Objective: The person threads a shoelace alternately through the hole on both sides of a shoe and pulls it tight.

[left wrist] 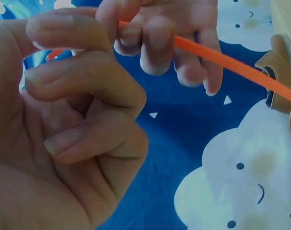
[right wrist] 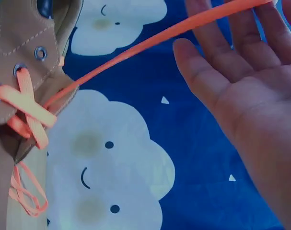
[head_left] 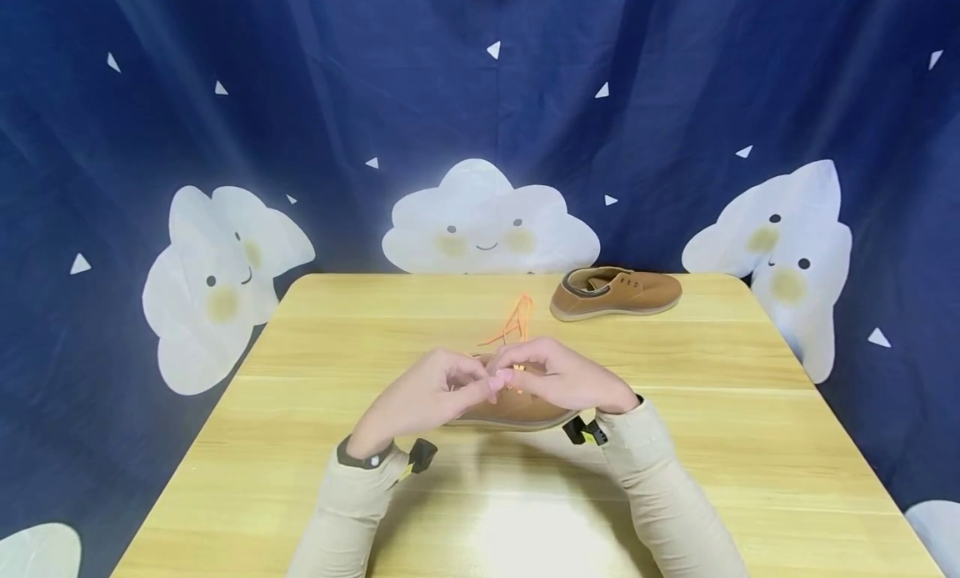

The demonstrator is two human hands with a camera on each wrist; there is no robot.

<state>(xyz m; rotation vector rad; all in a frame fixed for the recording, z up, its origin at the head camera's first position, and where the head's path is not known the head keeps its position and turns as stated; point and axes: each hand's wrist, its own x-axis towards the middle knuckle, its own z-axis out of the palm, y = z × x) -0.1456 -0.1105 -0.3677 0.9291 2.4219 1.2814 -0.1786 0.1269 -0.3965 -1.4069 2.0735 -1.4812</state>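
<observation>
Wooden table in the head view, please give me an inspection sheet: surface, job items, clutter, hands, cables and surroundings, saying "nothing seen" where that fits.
Surface: light wood-grain table, glare near the front.
Near shoe: brown, upright, partly hidden by the hands.
Orange lace: crosses over the near shoe; one stretch runs straight to the hands.
Far shoe: brown, near the back edge, no lace visible.
Clutter: nothing seen.
Left hand, right hand: fingertips meet, apparently pinching the lace.
Cables: nothing seen.
Surroundings: blue curtain with white clouds.
</observation>
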